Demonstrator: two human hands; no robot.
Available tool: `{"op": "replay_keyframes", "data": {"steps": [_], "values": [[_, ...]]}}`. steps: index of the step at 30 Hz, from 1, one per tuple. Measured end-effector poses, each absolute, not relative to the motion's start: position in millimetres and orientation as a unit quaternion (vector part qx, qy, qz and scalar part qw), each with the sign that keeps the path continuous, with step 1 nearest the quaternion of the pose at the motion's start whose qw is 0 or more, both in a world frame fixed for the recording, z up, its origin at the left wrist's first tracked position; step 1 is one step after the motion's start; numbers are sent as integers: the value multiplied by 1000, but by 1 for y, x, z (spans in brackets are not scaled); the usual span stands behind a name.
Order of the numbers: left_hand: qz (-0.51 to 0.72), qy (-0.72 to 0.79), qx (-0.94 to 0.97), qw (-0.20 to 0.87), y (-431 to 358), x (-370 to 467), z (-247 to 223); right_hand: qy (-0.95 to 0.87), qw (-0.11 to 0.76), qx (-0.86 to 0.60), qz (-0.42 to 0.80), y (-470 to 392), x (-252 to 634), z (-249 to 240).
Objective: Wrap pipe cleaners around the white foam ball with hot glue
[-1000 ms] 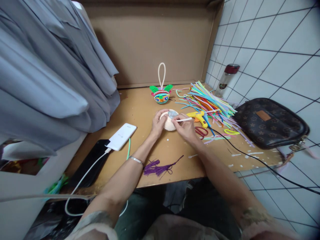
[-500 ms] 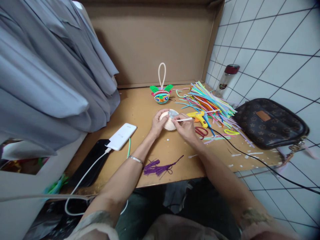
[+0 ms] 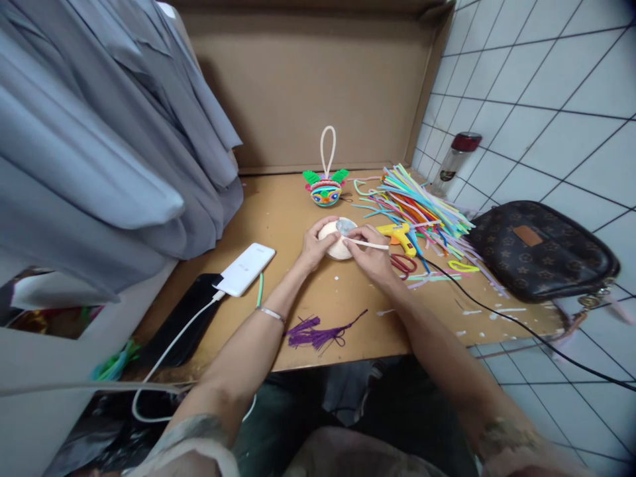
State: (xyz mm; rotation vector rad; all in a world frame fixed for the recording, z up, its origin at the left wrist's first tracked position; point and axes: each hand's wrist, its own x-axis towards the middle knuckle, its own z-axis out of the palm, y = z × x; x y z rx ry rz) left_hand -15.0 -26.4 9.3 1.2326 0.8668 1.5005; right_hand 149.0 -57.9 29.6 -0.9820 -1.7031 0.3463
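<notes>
My left hand (image 3: 313, 245) is closed round the side of a cream-coloured round ball (image 3: 338, 250), its thumb on the front. A pale grey-blue patch (image 3: 344, 227) shows at the ball's top. Against the ball's right side, my right hand (image 3: 371, 258) pinches a cream pipe cleaner (image 3: 376, 246), whose loose end sticks out to the right past the fingers. Where the strip meets the ball is partly hidden by the fingertips. Beyond the hands stands a colourful lion-head ornament (image 3: 326, 192) with green ears and a cream loop.
Right of my hands lie a yellow glue gun (image 3: 400, 237), red-handled scissors (image 3: 403, 265) and a heap of coloured pipe cleaners (image 3: 422, 205). A brown bag (image 3: 546, 255) and bottle (image 3: 454, 162) stand by the tiles. Purple tassels (image 3: 318, 334), a white power bank (image 3: 247, 268) and a black phone (image 3: 186, 324) lie nearer.
The pipe cleaner's loose end has dipped and now points slightly downward to the right. Both hands stay at the ball. The whole view has shifted a little.
</notes>
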Motion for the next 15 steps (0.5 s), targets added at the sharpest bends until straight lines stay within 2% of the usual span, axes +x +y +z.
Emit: {"op": "replay_keyframes", "data": {"steps": [4,15], "values": [[621,341,497,502,-24,-18,7,-707,540,-433,148,-53,151,28],[598,302,483,564,-18,-29,6,-749,465,-430,195,-46,157,20]]}}
